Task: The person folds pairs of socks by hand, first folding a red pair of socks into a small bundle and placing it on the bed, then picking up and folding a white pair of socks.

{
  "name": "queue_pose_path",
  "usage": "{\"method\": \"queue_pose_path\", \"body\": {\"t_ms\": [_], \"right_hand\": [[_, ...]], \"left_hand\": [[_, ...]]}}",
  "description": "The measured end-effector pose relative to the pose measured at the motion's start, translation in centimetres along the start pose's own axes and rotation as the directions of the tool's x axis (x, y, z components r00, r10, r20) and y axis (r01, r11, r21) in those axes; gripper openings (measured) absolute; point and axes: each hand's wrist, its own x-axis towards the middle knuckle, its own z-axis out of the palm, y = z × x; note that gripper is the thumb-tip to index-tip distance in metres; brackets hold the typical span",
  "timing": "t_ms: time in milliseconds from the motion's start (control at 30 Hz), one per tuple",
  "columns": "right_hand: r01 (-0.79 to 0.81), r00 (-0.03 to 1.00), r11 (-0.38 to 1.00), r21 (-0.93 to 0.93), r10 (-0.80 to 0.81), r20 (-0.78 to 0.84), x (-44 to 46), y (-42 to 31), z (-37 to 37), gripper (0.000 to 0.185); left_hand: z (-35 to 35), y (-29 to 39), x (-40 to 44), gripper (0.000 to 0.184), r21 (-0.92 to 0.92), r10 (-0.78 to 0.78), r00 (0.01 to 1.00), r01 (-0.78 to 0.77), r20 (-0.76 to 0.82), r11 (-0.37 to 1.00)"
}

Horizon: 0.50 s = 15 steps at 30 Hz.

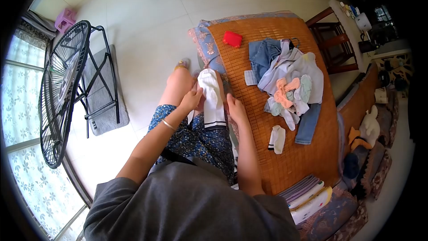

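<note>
A white sock (211, 96) with dark stripes at its cuff lies lengthwise over my lap, toe pointing away from me. My left hand (192, 100) is closed at its left edge, the fingertips against the fabric. Beside the opposite edge is my right hand (236, 109), its fingers loosely bent and partly apart; whether they touch the sock I cannot tell. A second white sock (277, 139) with a dark-striped cuff lies on the woven mat (254, 151) to my right.
Heaped clothes on the mat include a pale grey garment (278, 67), blue jeans (307, 127) and peach socks (284, 93). Near the far edge sits a red item (232, 39). Folded fabrics (307, 196) lie close by on my right. A large black round folding chair (67, 85) leans at left.
</note>
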Motion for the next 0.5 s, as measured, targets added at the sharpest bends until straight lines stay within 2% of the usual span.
{"method": "queue_pose_path", "body": {"t_ms": [33,67,133,167,233,300,367,400,467,500], "right_hand": [[-0.08,0.997,0.996,0.045,0.081,-0.011,0.9,-0.4,-0.2,0.052],[-0.08,0.997,0.996,0.043,0.08,-0.013,1.6,-0.9,-0.1,0.052],[-0.096,0.995,0.987,-0.131,0.092,-0.036,2.4,-2.6,0.8,0.058],[-0.093,0.995,0.987,-0.13,0.089,-0.036,2.6,-3.1,1.0,0.058],[-0.039,0.998,0.97,-0.241,0.026,-0.056,2.9,-3.5,1.8,0.049],[-0.027,0.997,0.975,-0.222,0.009,-0.082,2.5,-3.7,2.3,0.046],[-0.017,0.994,0.979,-0.205,-0.006,-0.111,1.7,-4.1,2.7,0.043],[-0.009,0.986,0.983,-0.182,-0.022,-0.166,1.3,-4.4,3.0,0.041],[-0.004,0.974,0.987,-0.16,-0.032,-0.223,0.7,-4.4,3.1,0.039],[0.023,0.96,0.993,-0.117,-0.055,-0.274,0.8,-3.8,3.3,0.038]], "left_hand": [[0.1,1.1,0.2,0.049,-0.021,-0.054,0.998,0.054,0.021,0.998],[0.3,2.1,0.1,0.048,-0.04,-0.106,0.994,0.107,0.042,0.993],[0.8,2.0,0.7,0.047,-0.029,-0.112,0.993,0.113,0.032,0.993],[0.9,1.8,1.1,0.045,-0.019,-0.121,0.992,0.122,0.02,0.992],[1.3,1.0,1.4,0.043,-0.026,-0.079,0.997,0.078,-0.023,0.997],[1.6,0.9,1.4,0.04,-0.033,-0.037,0.997,0.035,-0.061,0.999],[2.0,1.6,1.0,0.037,0.068,-0.006,0.974,0.022,-0.226,0.997],[2.7,1.7,0.9,0.037,0.067,-0.008,0.974,0.024,-0.225,0.997],[4.0,1.9,0.7,0.033,0.254,0.225,0.847,-0.111,-0.482,0.961],[4.0,2.1,0.4,0.033,0.254,0.225,0.849,-0.111,-0.479,0.961]]}}
